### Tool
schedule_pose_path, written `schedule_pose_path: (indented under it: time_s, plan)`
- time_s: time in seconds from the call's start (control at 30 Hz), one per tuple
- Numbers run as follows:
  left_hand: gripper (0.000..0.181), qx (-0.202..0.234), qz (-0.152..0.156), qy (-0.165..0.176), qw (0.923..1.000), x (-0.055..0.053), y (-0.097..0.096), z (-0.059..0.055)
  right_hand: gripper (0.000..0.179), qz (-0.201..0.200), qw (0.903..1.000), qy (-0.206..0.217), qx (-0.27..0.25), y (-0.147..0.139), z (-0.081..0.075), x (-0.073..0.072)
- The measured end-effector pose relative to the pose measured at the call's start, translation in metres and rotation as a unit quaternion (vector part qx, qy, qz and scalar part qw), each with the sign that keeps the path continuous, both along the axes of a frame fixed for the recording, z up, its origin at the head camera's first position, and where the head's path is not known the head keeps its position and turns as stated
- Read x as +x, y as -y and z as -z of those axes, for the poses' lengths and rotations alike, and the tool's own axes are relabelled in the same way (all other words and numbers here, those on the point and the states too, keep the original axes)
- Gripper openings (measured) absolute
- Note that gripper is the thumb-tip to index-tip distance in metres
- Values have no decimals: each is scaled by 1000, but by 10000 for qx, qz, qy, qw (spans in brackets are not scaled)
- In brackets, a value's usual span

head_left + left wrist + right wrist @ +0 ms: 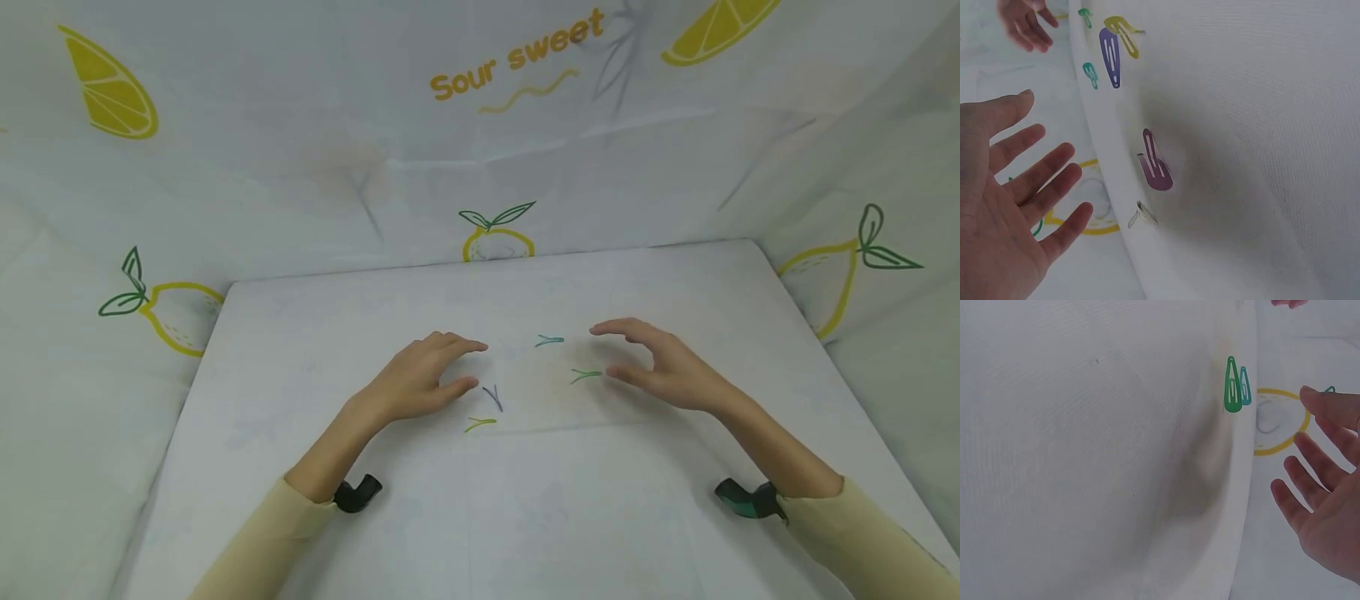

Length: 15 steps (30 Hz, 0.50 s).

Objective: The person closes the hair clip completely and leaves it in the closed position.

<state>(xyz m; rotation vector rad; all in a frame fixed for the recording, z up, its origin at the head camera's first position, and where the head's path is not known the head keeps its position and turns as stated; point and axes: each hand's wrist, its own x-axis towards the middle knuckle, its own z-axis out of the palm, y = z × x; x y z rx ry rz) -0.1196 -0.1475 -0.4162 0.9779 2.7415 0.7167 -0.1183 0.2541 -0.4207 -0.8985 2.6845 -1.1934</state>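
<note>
Several opened snap hair clips lie on the white table. In the head view a yellow hair clip [480, 423] and a blue-purple hair clip [492, 397] are close to my left hand [420, 375], which hovers with spread, relaxed fingers. A mauve hair clip [1159, 169] and a whitish hair clip [1142, 214] show in the left wrist view; the left hand hides them from the head camera. My right hand [667, 362] holds nothing, its thumb tip just right of a green hair clip [587, 376]. Farther back lies a teal hair clip [550, 340].
The table [570, 500] is covered with white cloth. White curtains [300, 125] with lemon prints stand behind it and on both sides. A black strap piece [358, 493] is at the left wrist, and a dark strap piece [750, 498] at the right.
</note>
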Motion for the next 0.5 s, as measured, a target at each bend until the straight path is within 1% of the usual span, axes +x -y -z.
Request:
schedule_pose_path:
  time_s: [0.23, 0.37, 0.5]
  plan:
    - [49, 175, 263, 151, 9994, -2, -20, 5, 53, -169, 9998, 23, -96, 3, 5, -1]
    - [46, 165, 379, 238, 9989, -3, -34, 8, 51, -174, 9998, 121, -20, 4, 7, -2]
    - [45, 162, 417, 256, 9987, -3, -46, 8, 48, -133, 9994, 303, 48, 5, 9, -2]
